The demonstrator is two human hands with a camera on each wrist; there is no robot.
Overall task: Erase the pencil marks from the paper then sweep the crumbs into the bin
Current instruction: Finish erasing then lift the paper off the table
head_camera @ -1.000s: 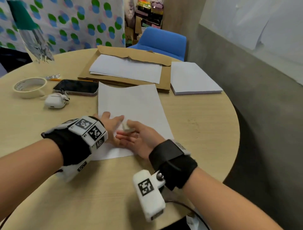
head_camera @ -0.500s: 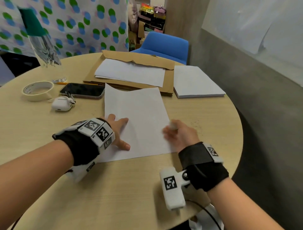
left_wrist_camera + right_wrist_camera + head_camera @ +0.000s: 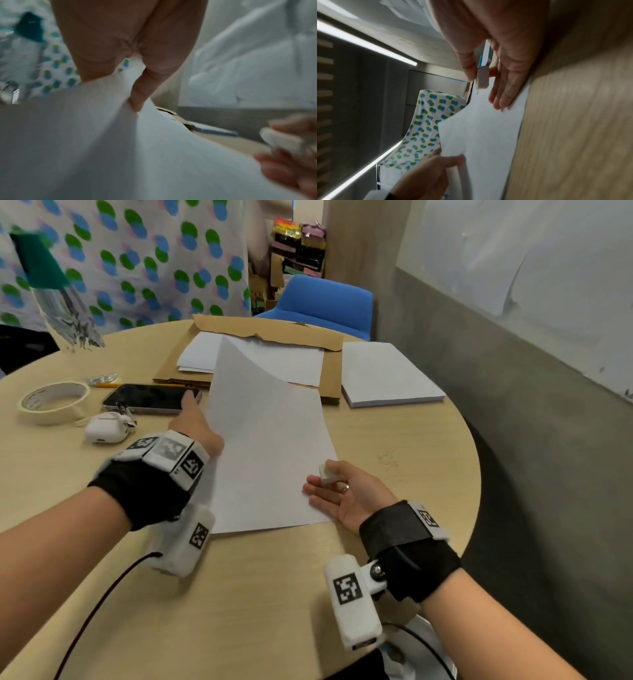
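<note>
Paper [image 3: 270,446] tilts up in left hand [image 3: 197,429] beside phone [image 3: 150,398], tape roll [image 3: 53,402].

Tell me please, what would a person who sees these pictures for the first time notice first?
First comes the white sheet of paper in the middle of the round table: the left hand pinches its left edge and lifts that side, so the sheet curves upward. Next, the right hand at the sheet's right edge holds a small white eraser between thumb and finger. Dark crumbs lie scattered on the table just right of the sheet.
</note>
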